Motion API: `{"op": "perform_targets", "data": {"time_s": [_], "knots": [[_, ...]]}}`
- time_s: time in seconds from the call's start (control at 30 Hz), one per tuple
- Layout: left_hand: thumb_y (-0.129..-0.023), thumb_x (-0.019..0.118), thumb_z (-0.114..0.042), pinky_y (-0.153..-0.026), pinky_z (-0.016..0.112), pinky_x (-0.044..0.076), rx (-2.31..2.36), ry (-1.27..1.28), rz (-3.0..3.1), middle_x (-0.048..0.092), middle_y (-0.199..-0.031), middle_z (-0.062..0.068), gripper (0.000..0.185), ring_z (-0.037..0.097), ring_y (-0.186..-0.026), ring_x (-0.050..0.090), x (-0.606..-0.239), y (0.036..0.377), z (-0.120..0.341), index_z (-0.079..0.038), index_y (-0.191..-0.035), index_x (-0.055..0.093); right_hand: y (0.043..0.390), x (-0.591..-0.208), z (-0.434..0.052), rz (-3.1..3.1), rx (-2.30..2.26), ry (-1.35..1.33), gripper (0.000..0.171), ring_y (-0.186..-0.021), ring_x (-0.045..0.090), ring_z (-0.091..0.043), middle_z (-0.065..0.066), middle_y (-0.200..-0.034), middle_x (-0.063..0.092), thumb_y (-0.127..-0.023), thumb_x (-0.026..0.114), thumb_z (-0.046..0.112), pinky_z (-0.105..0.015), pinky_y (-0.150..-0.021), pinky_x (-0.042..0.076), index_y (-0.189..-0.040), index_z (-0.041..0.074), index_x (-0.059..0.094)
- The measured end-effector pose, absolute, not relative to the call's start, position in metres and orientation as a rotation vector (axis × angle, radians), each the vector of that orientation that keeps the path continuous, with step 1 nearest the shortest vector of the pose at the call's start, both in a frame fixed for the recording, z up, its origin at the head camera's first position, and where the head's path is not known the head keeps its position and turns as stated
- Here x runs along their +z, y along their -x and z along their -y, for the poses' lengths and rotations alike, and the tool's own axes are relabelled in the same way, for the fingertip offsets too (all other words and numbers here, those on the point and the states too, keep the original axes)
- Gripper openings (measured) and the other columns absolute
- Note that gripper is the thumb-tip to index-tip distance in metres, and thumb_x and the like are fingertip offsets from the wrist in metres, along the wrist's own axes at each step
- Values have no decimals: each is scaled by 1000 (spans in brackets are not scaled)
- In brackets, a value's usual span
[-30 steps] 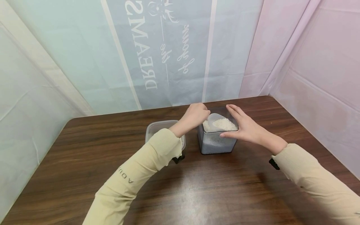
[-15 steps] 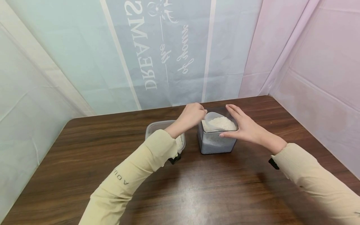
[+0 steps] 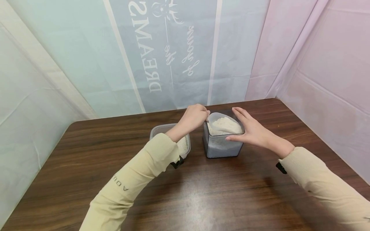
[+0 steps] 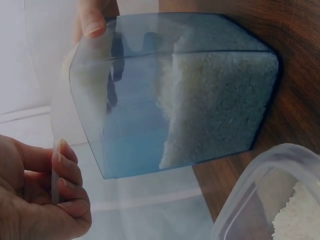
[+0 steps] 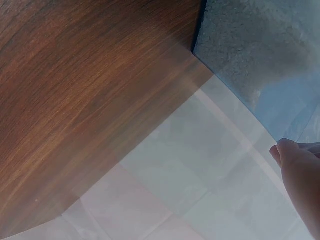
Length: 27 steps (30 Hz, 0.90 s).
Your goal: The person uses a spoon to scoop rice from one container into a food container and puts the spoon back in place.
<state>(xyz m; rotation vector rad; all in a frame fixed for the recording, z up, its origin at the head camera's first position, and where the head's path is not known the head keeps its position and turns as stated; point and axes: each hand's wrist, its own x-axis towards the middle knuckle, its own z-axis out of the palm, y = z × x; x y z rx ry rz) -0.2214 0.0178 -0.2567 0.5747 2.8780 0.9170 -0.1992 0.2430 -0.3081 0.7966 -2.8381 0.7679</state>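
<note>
My left hand [image 3: 193, 118] pinches the handle [image 4: 55, 185] of a translucent white scoop [image 3: 214, 117], fingers curled around it. Heaped with white rice [image 3: 226, 124], the scoop sits tilted at the mouth of a square, bluish see-through container [image 3: 222, 149]. That container stands upright and holds more rice, seen through its wall in the left wrist view. My right hand [image 3: 255, 132] holds its right side at the rim, thumb at the front and fingers towards the back. In the right wrist view only part of this hand shows, at the container's edge.
Left of the rice container stands a clear plastic tub [image 3: 158, 129] with some rice inside, partly hidden behind my left forearm. Both stand on a dark wooden table [image 3: 219, 192]. A printed curtain [image 3: 185, 86] hangs along the table's back edge, with pale cloth at both sides.
My left hand has moved slightly left, drawing the scoop back and up through the rice. The scoop now carries a fuller heap. My right hand and the container have stayed put.
</note>
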Motion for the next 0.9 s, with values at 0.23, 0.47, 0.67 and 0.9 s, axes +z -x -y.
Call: {"op": "perform_targets", "data": {"time_s": [0.23, 0.47, 0.67, 0.9], "knots": [[-94, 42, -20, -61, 24, 36, 986, -549, -2863, 55, -70, 1, 36, 16, -64, 44, -255, 221, -13, -6, -70, 65, 200, -308, -243, 2837, 748, -796, 102, -130, 24, -38, -20, -144, 20, -71, 74, 44, -54, -98, 26, -142, -4, 18], [-94, 43, -21, -62, 24, 35, 1007, -530, -2876, 51, -67, 0, 35, 15, -65, 44, -254, 220, -10, -10, -65, 59, 200, -308, -243, 2849, 752, -793, 103, -130, 24, -38, -20, -145, 18, -71, 74, 44, -54, -98, 26, -143, -3, 16], [-94, 43, -21, -59, 24, 34, 1059, -521, -2865, 51, -64, -2, 34, 13, -61, 43, -256, 221, -6, -6, -70, 63, 199, -308, -243, 2861, 752, -782, 103, -131, 23, -38, -19, -146, 17, -72, 73, 44, -55, -98, 26, -143, -2, 15], [-93, 43, -21, -57, 24, 32, 1137, -510, -2836, 45, -55, -3, 35, 13, -54, 38, -255, 219, -1, -11, -62, 56, 199, -308, -242, 2851, 745, -783, 103, -130, 24, -39, -19, -145, 18, -71, 73, 44, -55, -98, 26, -143, -2, 16]]}}
